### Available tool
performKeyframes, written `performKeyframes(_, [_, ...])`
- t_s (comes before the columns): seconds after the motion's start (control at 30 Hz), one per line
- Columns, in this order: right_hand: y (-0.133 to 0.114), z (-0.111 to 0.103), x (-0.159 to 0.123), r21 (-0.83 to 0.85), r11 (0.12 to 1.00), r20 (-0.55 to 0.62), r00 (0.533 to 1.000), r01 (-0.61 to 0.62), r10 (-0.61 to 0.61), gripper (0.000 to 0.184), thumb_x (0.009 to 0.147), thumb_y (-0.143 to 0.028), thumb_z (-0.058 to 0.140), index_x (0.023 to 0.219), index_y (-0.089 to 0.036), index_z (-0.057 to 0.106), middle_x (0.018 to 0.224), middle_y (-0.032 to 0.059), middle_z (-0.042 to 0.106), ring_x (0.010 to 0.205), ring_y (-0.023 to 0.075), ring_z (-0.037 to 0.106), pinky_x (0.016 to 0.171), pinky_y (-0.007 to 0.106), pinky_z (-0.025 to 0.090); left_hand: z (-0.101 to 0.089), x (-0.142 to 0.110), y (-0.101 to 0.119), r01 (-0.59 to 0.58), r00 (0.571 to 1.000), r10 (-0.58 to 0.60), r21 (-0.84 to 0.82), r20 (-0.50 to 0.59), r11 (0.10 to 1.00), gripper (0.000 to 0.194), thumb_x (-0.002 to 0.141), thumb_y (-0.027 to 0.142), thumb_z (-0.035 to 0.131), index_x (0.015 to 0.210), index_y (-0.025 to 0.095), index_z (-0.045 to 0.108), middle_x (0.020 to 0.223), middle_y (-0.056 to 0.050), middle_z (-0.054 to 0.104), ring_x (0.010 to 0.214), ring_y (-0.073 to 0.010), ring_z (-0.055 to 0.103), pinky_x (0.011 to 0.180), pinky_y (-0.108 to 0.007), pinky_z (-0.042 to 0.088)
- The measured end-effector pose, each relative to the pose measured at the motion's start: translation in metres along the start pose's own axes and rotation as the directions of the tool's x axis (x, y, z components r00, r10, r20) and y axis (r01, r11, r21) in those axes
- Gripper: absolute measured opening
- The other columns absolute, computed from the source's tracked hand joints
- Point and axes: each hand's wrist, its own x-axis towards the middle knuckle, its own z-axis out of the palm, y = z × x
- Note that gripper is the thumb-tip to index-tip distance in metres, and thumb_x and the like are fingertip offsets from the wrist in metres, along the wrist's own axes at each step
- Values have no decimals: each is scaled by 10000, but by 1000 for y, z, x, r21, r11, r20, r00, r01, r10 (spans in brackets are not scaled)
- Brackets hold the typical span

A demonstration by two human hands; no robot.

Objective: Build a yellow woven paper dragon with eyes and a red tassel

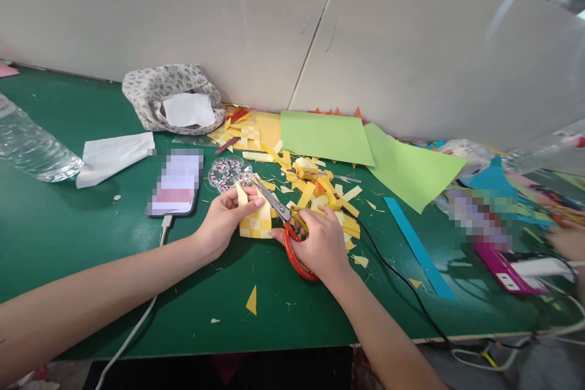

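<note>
In my left hand [228,219], between thumb and fingers, is a yellow-and-cream checkered woven paper piece [256,225]. My right hand [324,244] grips a pair of scissors [292,231] by its red handles. The scissor blades point up and left, across the upper part of the paper; whether they touch it I cannot tell. Just beyond the hands lie yellow paper scraps [350,228] and a yellow hot glue gun [322,180]. A round clear case of small googly eyes [228,172] sits behind my left hand. A yellow paper triangle [251,301] lies nearer the table edge.
To the left are a phone [178,183] on a white cable, a clear bottle [34,140] and a patterned cloth pouch [155,94]. Green paper sheets [326,134] lean at the back. A blue strip [418,247], a black cord and a magenta power strip [507,271] lie right.
</note>
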Motion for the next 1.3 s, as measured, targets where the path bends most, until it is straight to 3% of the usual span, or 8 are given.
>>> performKeyframes(0.13, [-1,0,0,28,999,-8,1000,-27,27,440,707,-572,594,551,-232,362,482,-42,422,485,128,403,787,370,409,-1,0,0,-4,1000,4,10,-6,1000,204,645,258,779,784,189,645,742,33,650,662,-93,590,617,-206,452])
performKeyframes(0.27, [1,-4,2,138,974,-5,983,-179,181,415,715,-557,585,578,-230,369,531,-17,444,582,161,452,584,284,380,0,0,-1,2,999,-1,33,-35,999,207,639,254,774,779,189,637,738,30,647,671,-100,584,613,-206,445])
performKeyframes(0.4, [3,-9,5,248,916,39,948,-315,316,409,724,-540,573,591,-223,350,552,-28,432,562,139,417,516,255,329,0,1,-2,5,1000,-5,64,-11,998,249,653,266,766,854,192,640,788,13,658,713,-110,596,653,-214,465])
performKeyframes(0.57, [1,-11,5,346,857,105,923,-383,370,361,669,-512,639,635,-221,428,619,-12,525,592,151,478,544,275,380,0,1,-1,22,1000,-22,90,-3,996,268,682,282,745,916,198,644,827,-1,663,753,-127,612,679,-226,479])
performKeyframes(0.83, [2,-7,7,610,596,316,850,-522,421,324,586,-383,729,727,-212,493,788,39,662,733,207,621,640,328,487,-1,1,-3,6,999,-10,97,41,995,246,678,230,731,912,209,654,845,5,671,773,-130,620,714,-233,481])
performKeyframes(1.1, [8,-7,8,716,419,362,811,-557,459,300,585,-331,746,718,-206,509,743,0,624,674,161,596,685,334,504,-4,2,-2,-8,998,2,80,69,997,333,642,96,700,958,191,652,947,-31,695,946,-171,622,812,-256,478])
performKeyframes(1.3, [10,-10,12,779,290,379,786,-556,488,351,549,-318,775,705,-208,480,730,-12,599,731,168,614,758,357,514,-1,-1,-1,-3,996,-5,104,84,995,272,678,201,725,940,197,654,965,-35,696,895,-177,636,769,-263,485])
